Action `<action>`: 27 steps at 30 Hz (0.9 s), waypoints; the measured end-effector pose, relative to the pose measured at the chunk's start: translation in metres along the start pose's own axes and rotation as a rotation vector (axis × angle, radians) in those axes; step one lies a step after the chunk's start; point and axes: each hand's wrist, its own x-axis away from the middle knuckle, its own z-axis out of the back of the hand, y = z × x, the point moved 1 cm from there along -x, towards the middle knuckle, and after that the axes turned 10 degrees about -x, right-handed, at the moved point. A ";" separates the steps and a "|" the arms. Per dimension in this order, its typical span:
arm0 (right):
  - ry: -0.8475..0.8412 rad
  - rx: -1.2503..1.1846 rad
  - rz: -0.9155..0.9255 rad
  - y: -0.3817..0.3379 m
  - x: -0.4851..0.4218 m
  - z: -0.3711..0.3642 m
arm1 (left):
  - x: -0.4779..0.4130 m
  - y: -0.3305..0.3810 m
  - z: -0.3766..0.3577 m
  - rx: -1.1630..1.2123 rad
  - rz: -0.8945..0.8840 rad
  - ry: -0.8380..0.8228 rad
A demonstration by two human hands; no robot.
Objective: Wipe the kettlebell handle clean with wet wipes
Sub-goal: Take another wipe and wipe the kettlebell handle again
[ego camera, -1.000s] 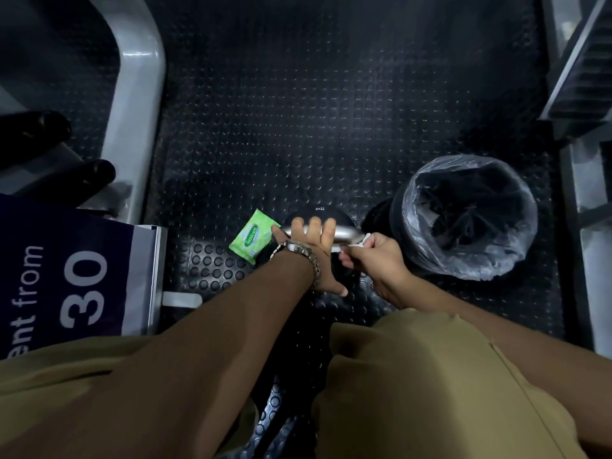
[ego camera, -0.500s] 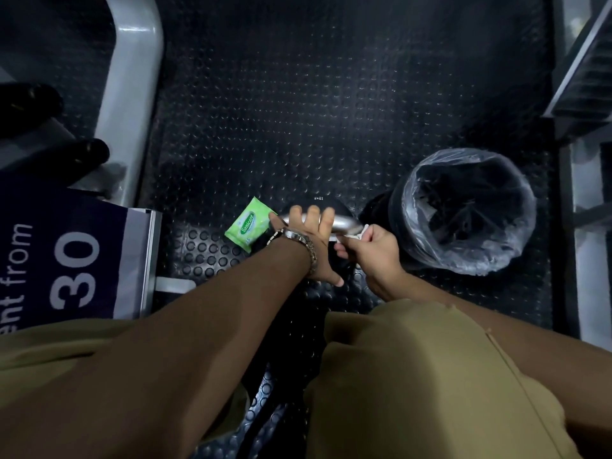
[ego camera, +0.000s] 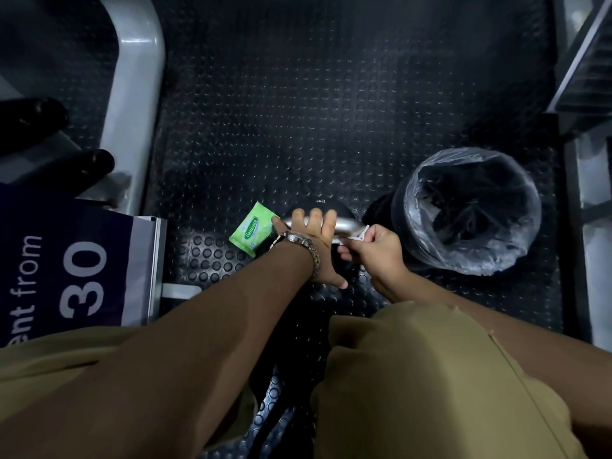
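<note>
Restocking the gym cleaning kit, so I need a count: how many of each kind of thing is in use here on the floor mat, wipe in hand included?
kettlebell: 1
pack of wipes: 1
loose wipe: 1
bin: 1
Total: 4

One head-worn wide-angle camera, aimed steeply down past the knees [ego camera: 414, 376] at the studded floor mat [ego camera: 331, 111]; left hand [ego camera: 318, 250] and right hand [ego camera: 374, 253] sit close, mid-frame.

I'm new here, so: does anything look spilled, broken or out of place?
Nothing stands out. The left hand holds the kettlebell handle, the right hand pinches a wipe at its end, and the lined bin stands upright.
</note>
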 end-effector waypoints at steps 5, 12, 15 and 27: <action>0.062 0.044 -0.071 0.001 -0.005 -0.004 | 0.001 0.001 -0.001 0.000 0.000 -0.006; -0.021 0.016 0.001 -0.004 0.003 0.001 | 0.001 0.000 -0.002 0.000 -0.005 -0.007; 0.016 0.066 -0.027 -0.004 -0.001 0.001 | 0.002 0.000 -0.001 -0.009 -0.004 -0.014; -0.047 0.122 0.011 -0.013 0.007 0.003 | 0.003 0.000 -0.001 -0.014 -0.005 -0.006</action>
